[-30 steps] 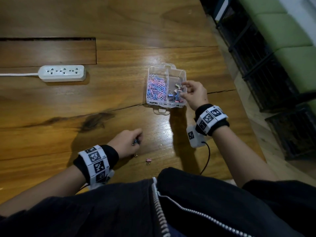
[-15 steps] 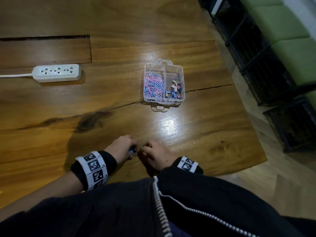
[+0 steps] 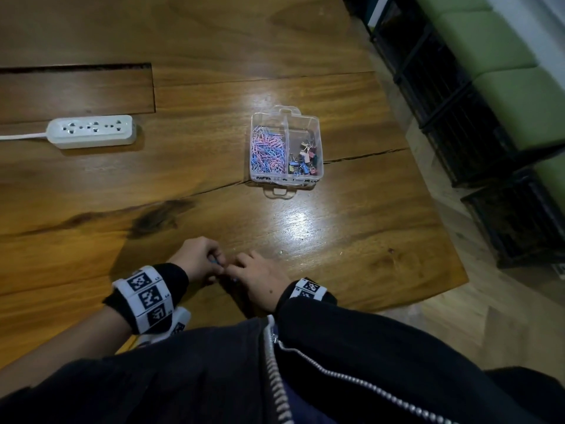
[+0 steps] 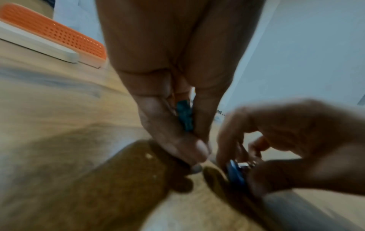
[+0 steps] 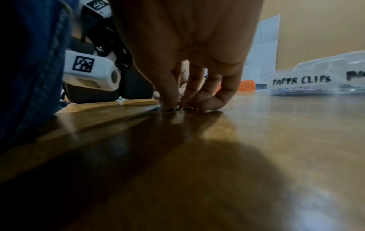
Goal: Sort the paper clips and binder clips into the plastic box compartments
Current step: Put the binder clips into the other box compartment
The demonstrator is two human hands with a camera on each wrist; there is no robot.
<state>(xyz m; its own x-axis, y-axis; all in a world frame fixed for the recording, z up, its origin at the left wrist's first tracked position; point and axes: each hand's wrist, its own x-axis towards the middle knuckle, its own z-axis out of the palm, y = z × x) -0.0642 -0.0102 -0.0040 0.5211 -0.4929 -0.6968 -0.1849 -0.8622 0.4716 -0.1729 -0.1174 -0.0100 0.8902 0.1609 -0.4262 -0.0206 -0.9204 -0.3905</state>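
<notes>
A clear plastic box [image 3: 318, 139] stands mid-table, with pink and blue paper clips [image 3: 269, 151] in its left compartment and coloured binder clips [image 3: 305, 162] in its right one. Its front wall reads "PAPER CLIPS" [image 5: 301, 80] in the right wrist view. Both hands are close together at the table's near edge. My left hand [image 3: 215, 264] holds a small teal-blue clip [image 4: 184, 117] between curled fingers. Right beside it, my right hand [image 3: 235, 270] has its fingertips [image 5: 169, 104] down on the wood, pinching a blue binder clip [image 4: 236, 171].
A white power strip [image 3: 91, 131] with its cable lies at the far left. A crack [image 3: 367, 156] runs across the wooden table past the box. The table's right edge [image 3: 440, 228] drops to the floor, with black crates [image 3: 458, 117] beyond. An orange perforated item [image 4: 59, 32] lies further off.
My right hand has left the box and come down to the near edge beside my left hand, covering the spot where a small pink binder clip lay. The left hand has stayed put.
</notes>
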